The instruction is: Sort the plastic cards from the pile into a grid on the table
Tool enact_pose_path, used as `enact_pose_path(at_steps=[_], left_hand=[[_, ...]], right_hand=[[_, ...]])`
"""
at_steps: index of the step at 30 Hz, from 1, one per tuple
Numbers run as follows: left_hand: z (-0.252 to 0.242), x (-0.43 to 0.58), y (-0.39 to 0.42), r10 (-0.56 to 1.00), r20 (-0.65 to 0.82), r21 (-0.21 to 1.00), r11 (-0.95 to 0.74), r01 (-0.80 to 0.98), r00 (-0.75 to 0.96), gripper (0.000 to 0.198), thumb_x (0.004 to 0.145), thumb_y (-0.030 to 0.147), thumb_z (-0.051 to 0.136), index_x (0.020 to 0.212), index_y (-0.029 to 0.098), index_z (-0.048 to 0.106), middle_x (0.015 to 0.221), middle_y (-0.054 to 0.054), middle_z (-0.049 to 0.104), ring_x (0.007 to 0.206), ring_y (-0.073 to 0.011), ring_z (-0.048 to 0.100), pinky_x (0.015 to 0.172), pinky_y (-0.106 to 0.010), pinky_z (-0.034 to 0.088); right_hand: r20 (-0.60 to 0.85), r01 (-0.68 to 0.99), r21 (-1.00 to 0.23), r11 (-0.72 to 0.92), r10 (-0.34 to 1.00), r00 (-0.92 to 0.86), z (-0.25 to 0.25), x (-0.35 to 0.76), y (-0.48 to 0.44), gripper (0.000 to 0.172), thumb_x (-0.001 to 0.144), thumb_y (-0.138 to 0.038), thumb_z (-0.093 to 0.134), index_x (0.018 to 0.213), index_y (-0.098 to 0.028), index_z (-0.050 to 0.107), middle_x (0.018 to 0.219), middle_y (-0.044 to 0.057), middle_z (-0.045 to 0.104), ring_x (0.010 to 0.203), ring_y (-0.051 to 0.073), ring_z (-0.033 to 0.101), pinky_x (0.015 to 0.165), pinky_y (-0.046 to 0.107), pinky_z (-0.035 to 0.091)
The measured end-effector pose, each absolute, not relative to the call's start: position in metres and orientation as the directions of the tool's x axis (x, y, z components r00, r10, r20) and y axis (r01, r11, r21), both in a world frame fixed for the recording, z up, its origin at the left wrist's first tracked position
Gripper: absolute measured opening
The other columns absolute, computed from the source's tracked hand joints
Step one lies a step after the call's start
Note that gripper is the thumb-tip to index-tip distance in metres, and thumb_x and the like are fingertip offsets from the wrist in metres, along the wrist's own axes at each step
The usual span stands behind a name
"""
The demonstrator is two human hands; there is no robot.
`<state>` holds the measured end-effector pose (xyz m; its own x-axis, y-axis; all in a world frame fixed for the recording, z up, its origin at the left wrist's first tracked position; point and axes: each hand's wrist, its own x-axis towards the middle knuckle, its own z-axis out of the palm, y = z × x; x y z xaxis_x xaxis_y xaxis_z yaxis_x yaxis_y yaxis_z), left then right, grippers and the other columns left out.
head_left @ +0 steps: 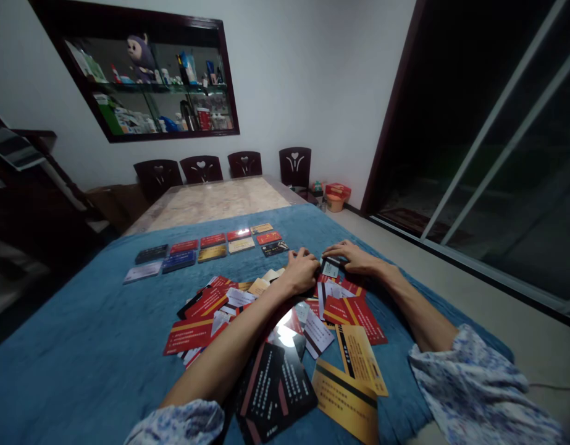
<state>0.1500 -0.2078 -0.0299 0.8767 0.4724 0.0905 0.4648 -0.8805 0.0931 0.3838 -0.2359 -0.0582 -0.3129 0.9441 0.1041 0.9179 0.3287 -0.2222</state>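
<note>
Item — your left hand (302, 271) and right hand (352, 256), fingers curled, pinch one small pale plastic card (330, 269) at centre frame, above the loose red, black and gold card heap (285, 334).

Both forearms bare. Sleeves (479, 383) pushed up near elbows: loose pale fabric, small blue-violet floral print. Hands (303, 271) bare, no rings visible.

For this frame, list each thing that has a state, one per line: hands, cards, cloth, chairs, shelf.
left hand: knuckles up, resting on the card pile, fingers curled
right hand: palm down, fingertips on a small pale card
loose cards: scattered, overlapping, unsorted
sorted cards: laid flat in two rows, apart from the pile
blue cloth: spread over the table
chairs: pushed in at the far edge
wall shelf: stocked with items
</note>
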Motion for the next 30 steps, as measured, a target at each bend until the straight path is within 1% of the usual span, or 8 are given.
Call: enact_pose_path(at_steps=[3,8,10,13,20,22,26,30], left_hand=[[-0.031,0.150,-0.210,0.513,0.108,0.097,-0.858,0.505,0.852,0.026,0.083,0.010,0.051,0.100,0.018,0.070,0.116,-0.011,0.066,0.122,-0.0306,0.042,0.097,-0.053,0.035],[-0.034,0.152,-0.212,0.571,0.147,0.125,-0.821,0.557,0.808,0.024,0.089,0.016,0.049,0.100,0.016,0.070,0.113,-0.014,0.064,0.116,-0.0303,0.045,0.094,-0.050,0.037],[-0.036,0.153,-0.210,0.575,0.158,0.153,-0.817,0.555,0.803,0.027,0.087,0.014,0.048,0.104,0.017,0.069,0.112,-0.014,0.065,0.116,-0.0303,0.045,0.093,-0.050,0.037],[-0.039,0.154,-0.207,0.571,0.164,0.191,-0.819,0.542,0.805,0.033,0.081,0.009,0.050,0.107,0.018,0.069,0.112,-0.012,0.067,0.118,-0.0305,0.045,0.094,-0.050,0.036],[-0.038,0.152,-0.204,0.520,0.129,0.263,-0.839,0.477,0.844,0.048,0.073,0.004,0.049,0.113,0.024,0.069,0.129,-0.005,0.066,0.127,-0.0286,0.040,0.100,-0.051,0.031],[-0.035,0.151,-0.205,0.531,0.134,0.258,-0.834,0.488,0.837,0.047,0.073,0.004,0.048,0.111,0.023,0.070,0.126,-0.005,0.068,0.126,-0.0280,0.041,0.101,-0.051,0.031],[-0.032,0.149,-0.206,0.597,0.203,0.242,-0.799,0.550,0.776,0.039,0.078,0.004,0.047,0.102,0.021,0.073,0.109,-0.008,0.073,0.116,-0.0269,0.047,0.098,-0.049,0.033],[-0.033,0.148,-0.205,0.626,0.223,0.223,-0.779,0.586,0.747,0.031,0.084,0.009,0.049,0.098,0.020,0.074,0.110,-0.010,0.072,0.116,-0.0288,0.046,0.096,-0.050,0.033]], right_hand=[[0.121,0.936,-0.198,0.292,0.955,-0.272,-0.056,0.379,-0.239,0.070,0.065,-0.002,0.053,0.128,-0.027,0.068,0.132,0.006,0.063,0.109,0.027,0.051,0.096,0.042,0.040],[0.233,0.983,-0.133,0.130,0.968,-0.097,-0.055,0.369,-0.242,0.037,0.088,-0.022,0.055,0.121,-0.028,0.071,0.117,0.011,0.067,0.104,0.028,0.052,0.086,0.039,0.042],[0.272,0.993,-0.109,0.036,0.962,-0.005,-0.056,0.366,-0.241,0.031,0.090,-0.031,0.057,0.117,-0.027,0.073,0.109,0.012,0.068,0.102,0.029,0.053,0.081,0.038,0.043],[0.281,0.995,-0.096,-0.025,0.958,0.051,-0.057,0.361,-0.239,0.026,0.091,-0.035,0.057,0.106,-0.027,0.075,0.102,0.011,0.071,0.098,0.028,0.055,0.078,0.037,0.042],[0.242,0.989,-0.130,0.065,0.970,-0.032,-0.058,0.356,-0.237,0.031,0.093,-0.032,0.049,0.108,-0.024,0.075,0.110,0.009,0.072,0.103,0.027,0.057,0.082,0.035,0.040],[0.252,0.984,-0.146,0.106,0.965,-0.067,-0.057,0.358,-0.238,0.031,0.092,-0.033,0.050,0.110,-0.023,0.074,0.107,0.009,0.073,0.102,0.027,0.057,0.082,0.035,0.040],[0.238,0.971,-0.190,0.146,0.966,-0.099,-0.052,0.360,-0.243,0.040,0.089,-0.049,0.056,0.113,-0.023,0.073,0.106,0.010,0.072,0.102,0.029,0.055,0.081,0.037,0.041],[0.180,0.984,-0.147,0.104,0.981,-0.077,-0.045,0.355,-0.250,0.054,0.083,-0.068,0.058,0.110,-0.023,0.073,0.112,0.015,0.069,0.104,0.034,0.054,0.081,0.042,0.043]])
